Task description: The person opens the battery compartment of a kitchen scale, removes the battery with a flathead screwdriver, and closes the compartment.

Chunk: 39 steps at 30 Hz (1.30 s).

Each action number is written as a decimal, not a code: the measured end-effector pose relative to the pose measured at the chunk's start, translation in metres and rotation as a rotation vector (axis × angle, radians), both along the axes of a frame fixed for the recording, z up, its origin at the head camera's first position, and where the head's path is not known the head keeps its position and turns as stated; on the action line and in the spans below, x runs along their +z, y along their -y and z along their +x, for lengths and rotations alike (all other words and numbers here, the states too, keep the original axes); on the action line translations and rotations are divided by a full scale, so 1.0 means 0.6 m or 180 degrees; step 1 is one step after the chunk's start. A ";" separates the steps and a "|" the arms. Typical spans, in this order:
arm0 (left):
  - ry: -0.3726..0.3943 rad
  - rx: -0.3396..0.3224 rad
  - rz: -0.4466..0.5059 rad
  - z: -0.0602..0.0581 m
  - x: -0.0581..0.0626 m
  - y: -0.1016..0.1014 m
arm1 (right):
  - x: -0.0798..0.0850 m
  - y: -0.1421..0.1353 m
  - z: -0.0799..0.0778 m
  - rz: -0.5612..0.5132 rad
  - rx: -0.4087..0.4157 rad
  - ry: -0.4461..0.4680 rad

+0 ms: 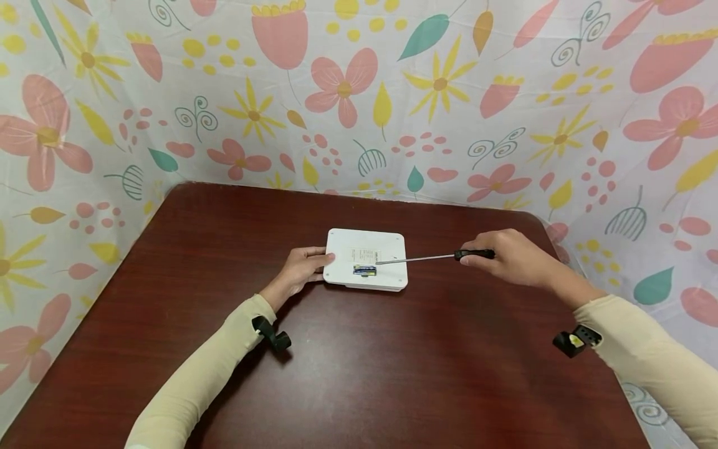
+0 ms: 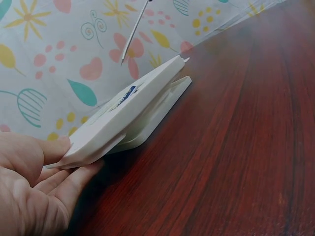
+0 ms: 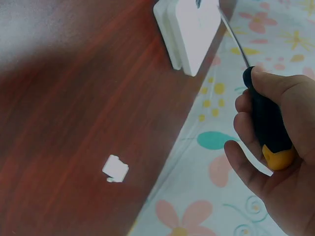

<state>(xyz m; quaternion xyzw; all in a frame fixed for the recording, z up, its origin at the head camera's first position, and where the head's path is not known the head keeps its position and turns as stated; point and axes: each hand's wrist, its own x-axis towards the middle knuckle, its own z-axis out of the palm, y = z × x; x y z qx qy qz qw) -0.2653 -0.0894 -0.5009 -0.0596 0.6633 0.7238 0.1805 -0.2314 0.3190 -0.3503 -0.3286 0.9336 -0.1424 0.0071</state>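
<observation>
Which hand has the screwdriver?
The right hand grips the screwdriver by its handle; the left hand holds the white device instead.

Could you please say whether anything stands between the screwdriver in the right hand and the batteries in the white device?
Nothing visible does. The batteries lie uncovered in the white device, and only open air shows between them and the screwdriver in the right hand. The left hand grips the device's edge, clear of the batteries.
</observation>
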 end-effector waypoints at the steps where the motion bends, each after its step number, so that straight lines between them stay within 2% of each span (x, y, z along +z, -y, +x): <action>1: -0.0001 -0.0002 -0.0001 -0.001 0.001 0.000 | 0.004 0.004 0.000 0.0040 0.0044 -0.0018; 6: 0.0022 0.0000 -0.0028 -0.001 0.001 -0.001 | 0.020 0.023 0.001 0.0205 0.0181 -0.0031; 16: 0.0043 0.0024 -0.0058 0.006 -0.005 -0.002 | 0.032 0.041 -0.003 0.0434 0.0213 0.0142; 32: -0.0004 0.0049 -0.0065 0.008 -0.005 -0.003 | 0.079 0.099 -0.010 0.0650 0.0453 0.0242; 39: -0.0009 0.0029 -0.0094 0.006 -0.002 -0.001 | 0.097 0.118 -0.013 0.0787 0.0429 0.0333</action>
